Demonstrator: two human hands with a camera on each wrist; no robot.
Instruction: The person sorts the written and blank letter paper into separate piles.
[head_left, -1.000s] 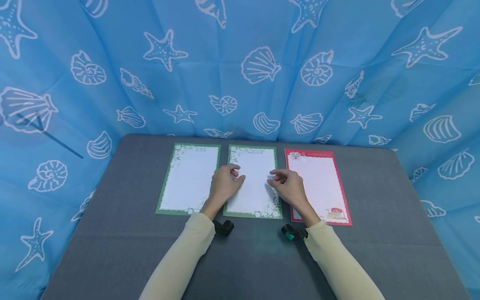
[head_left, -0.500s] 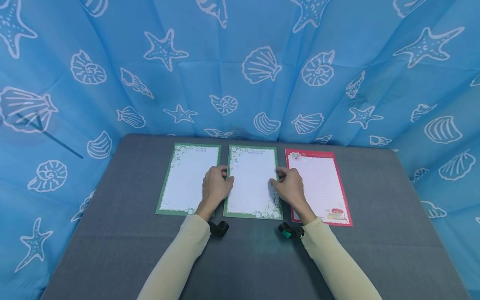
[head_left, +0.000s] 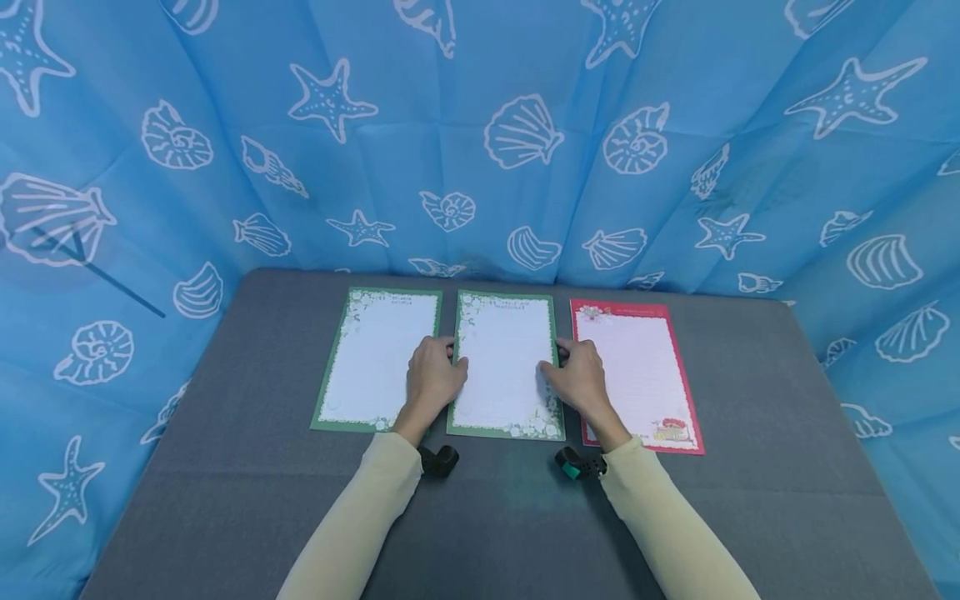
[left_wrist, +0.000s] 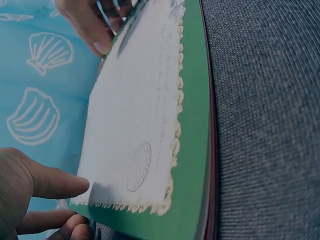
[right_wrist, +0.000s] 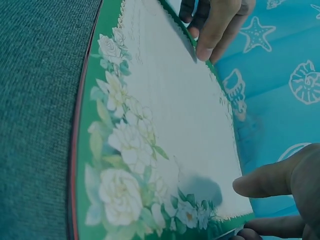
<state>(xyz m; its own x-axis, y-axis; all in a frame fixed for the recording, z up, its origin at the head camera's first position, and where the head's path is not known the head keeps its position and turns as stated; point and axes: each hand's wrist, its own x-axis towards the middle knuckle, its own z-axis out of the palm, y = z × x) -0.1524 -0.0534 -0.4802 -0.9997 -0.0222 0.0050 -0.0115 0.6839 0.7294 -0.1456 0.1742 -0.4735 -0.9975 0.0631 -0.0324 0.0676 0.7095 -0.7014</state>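
Observation:
The middle pad of stationery paper [head_left: 506,367], white with a green border and pale flowers, lies between both hands. My left hand [head_left: 435,375] holds its left edge, thumb on top and fingers at the edge. Opposite it, my right hand [head_left: 579,377] grips the right edge the same way. In the left wrist view, the thumb [left_wrist: 60,183] overlaps the page near a faint oval print. The right wrist view shows the other thumb [right_wrist: 265,180] over the page above white roses [right_wrist: 120,195]. Thin layers with a reddish line show along the pad's side. Fingertips under the edges are partly hidden.
Another green-bordered pad [head_left: 367,358] lies to the left, partly under the left hand's outline. A red-bordered pad [head_left: 645,367] lies to the right, beside the right wrist. All rest on a grey cloth-covered table [head_left: 495,533]. A blue shell-print curtain [head_left: 450,125] hangs behind.
The left hand has moved left and the right hand slightly, from hovering over the middle pad to its two side edges. The pads look unmoved on the table.

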